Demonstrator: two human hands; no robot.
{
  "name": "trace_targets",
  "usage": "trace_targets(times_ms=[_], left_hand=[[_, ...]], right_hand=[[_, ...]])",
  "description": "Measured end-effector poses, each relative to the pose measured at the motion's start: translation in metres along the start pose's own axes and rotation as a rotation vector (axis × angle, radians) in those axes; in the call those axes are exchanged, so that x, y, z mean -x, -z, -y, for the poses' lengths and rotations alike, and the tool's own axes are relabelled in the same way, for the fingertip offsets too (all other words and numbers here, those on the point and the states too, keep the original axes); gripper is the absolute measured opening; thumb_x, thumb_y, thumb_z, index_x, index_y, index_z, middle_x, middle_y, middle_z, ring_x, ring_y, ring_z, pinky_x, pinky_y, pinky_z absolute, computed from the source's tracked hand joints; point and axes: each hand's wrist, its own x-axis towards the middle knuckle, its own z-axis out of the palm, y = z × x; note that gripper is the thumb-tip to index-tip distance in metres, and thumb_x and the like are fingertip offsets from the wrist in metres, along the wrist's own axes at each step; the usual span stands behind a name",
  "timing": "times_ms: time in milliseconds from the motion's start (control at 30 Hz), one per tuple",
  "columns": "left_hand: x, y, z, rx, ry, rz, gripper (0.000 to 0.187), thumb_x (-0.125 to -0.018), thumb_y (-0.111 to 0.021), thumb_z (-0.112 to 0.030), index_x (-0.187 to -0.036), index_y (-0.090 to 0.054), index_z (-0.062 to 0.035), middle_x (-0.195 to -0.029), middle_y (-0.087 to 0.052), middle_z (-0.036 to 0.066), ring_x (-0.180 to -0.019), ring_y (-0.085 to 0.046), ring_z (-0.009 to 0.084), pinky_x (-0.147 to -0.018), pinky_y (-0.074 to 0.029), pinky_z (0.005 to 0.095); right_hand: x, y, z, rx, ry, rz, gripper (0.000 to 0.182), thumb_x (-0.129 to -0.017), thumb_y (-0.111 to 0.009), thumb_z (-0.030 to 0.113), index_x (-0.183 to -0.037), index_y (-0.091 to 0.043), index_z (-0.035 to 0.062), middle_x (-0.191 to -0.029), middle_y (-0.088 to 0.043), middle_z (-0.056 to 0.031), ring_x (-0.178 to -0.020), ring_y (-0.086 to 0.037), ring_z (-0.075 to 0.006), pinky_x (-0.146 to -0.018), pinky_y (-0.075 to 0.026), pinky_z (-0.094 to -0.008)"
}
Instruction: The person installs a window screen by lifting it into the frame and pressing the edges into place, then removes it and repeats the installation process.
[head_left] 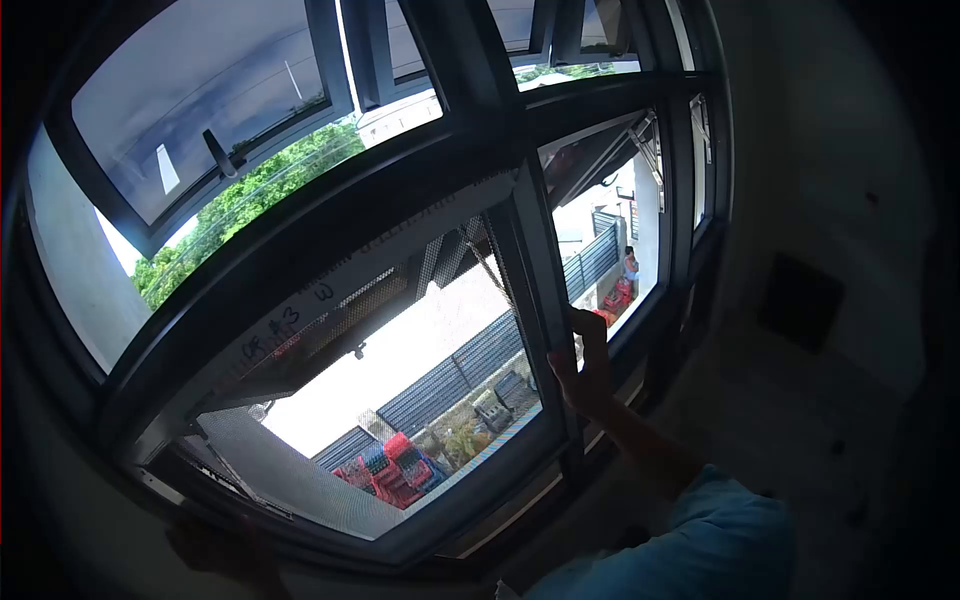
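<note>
A dark window frame [490, 130] fills most of the view, with a mesh screen panel [400, 330] in its lower left opening. Handwritten marks and printed letters show along the panel's upper border. My right hand [588, 365], at the end of a blue sleeve, is on the upright bar at the panel's right edge, its fingers bent round the bar. Low on the left, my left hand [210, 550] is a dim shape near the panel's bottom left corner; its fingers are lost in shadow.
Tilted-out panes with a handle [220, 155] stand above. Outside are trees [270, 180], a grey fence [440, 370], red chairs [395, 475] and a distant person [631, 265]. A dark square object [802, 302] lies at the right.
</note>
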Motion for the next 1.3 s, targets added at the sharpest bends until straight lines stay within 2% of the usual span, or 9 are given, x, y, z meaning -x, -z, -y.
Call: trace_targets(times_ms=[200,300,433,533,633,867,967,1200,1300], left_hand=[[-0.004,0.0,0.01,-0.016,-0.11,-0.056,0.07,-0.093,-0.042,-0.053,-0.141,-0.031,-0.003,-0.145,-0.032,0.016,-0.133,-0.029,0.0381,-0.107,-0.025,0.0496],[0.01,-0.001,0.022,0.042,-0.076,0.019,0.07,-0.094,-0.043,-0.052,-0.141,-0.032,-0.002,-0.145,-0.03,0.018,-0.135,-0.024,0.0388,-0.108,-0.024,0.0502],[0.002,0.022,0.012,0.343,0.033,0.071,0.066,-0.09,-0.059,-0.04,-0.139,-0.035,-0.0025,-0.145,-0.031,0.018,-0.135,-0.022,0.0379,-0.109,-0.023,0.0503],[-0.007,0.042,0.001,0.357,0.122,0.204,0.067,-0.087,-0.065,-0.035,-0.138,-0.037,-0.003,-0.143,-0.033,0.018,-0.136,-0.022,0.0368,-0.109,-0.022,0.0498],[-0.01,0.047,0.008,0.242,0.014,0.255,0.068,-0.085,-0.068,-0.033,-0.137,-0.037,-0.0011,-0.142,-0.033,0.017,-0.136,-0.022,0.0349,-0.108,-0.024,0.049],[-0.012,0.05,0.013,0.196,-0.019,0.295,0.068,-0.087,-0.063,-0.041,-0.137,-0.039,-0.0014,-0.141,-0.036,0.017,-0.134,-0.026,0.0326,-0.109,-0.022,0.0472],[-0.024,0.061,-0.003,0.212,0.017,0.334,0.064,-0.085,-0.066,-0.036,-0.134,-0.043,-0.0007,-0.14,-0.038,0.017,-0.132,-0.03,0.0347,-0.107,-0.025,0.0494],[-0.026,0.062,0.006,0.178,0.042,0.374,0.07,-0.087,-0.061,-0.044,-0.137,-0.037,0.0003,-0.142,-0.033,0.02,-0.132,-0.029,0.0341,-0.109,-0.023,0.0476],[-0.036,0.071,-0.011,0.15,0.09,0.502,0.073,-0.089,-0.057,-0.048,-0.139,-0.035,0.0003,-0.142,-0.032,0.022,-0.133,-0.029,0.0347,-0.109,-0.023,0.0472]], right_hand=[[0.005,0.006,-0.03,-0.05,0.021,0.051,0.05,-0.074,-0.066,0.013,-0.119,-0.048,0.0015,-0.111,-0.047,-0.0151,-0.104,-0.047,-0.0303,-0.091,-0.038,-0.0402],[-0.002,0.009,-0.036,-0.267,-0.006,0.097,0.05,-0.078,-0.067,0.012,-0.121,-0.045,-0.0011,-0.113,-0.046,-0.0188,-0.108,-0.045,-0.0325,-0.091,-0.039,-0.0424],[0.003,0.004,-0.055,-0.48,0.031,0.158,0.063,-0.075,-0.072,0.015,-0.126,-0.038,-0.0008,-0.116,-0.045,-0.0214,-0.11,-0.047,-0.0357,-0.091,-0.042,-0.0447],[-0.008,0.011,-0.058,-0.553,-0.069,0.265,0.069,-0.073,-0.073,0.015,-0.128,-0.035,-0.0008,-0.118,-0.045,-0.0231,-0.109,-0.048,-0.0381,-0.091,-0.042,-0.0457],[-0.016,0.013,-0.064,-0.575,-0.062,0.32,0.07,-0.07,-0.073,0.014,-0.128,-0.037,-0.0011,-0.118,-0.045,-0.0236,-0.107,-0.049,-0.0393,-0.09,-0.043,-0.0462],[-0.009,0.004,-0.074,-0.681,-0.079,0.261,0.067,-0.067,-0.071,0.014,-0.126,-0.044,-0.0013,-0.117,-0.048,-0.0223,-0.105,-0.049,-0.0378,-0.087,-0.042,-0.045],[-0.008,0.004,-0.077,-0.731,-0.097,0.269,0.068,-0.067,-0.071,0.017,-0.126,-0.045,-0.0011,-0.118,-0.048,-0.0222,-0.104,-0.049,-0.0376,-0.088,-0.041,-0.0454],[-0.004,0.002,-0.084,-0.77,-0.087,0.296,0.07,-0.068,-0.072,0.021,-0.129,-0.044,0.0004,-0.121,-0.047,-0.0219,-0.108,-0.048,-0.0385,-0.091,-0.04,-0.0479],[-0.005,0.008,-0.09,-0.805,-0.119,0.374,0.07,-0.069,-0.073,0.02,-0.13,-0.043,0.0012,-0.122,-0.046,-0.0211,-0.11,-0.048,-0.0387,-0.093,-0.04,-0.0482]])
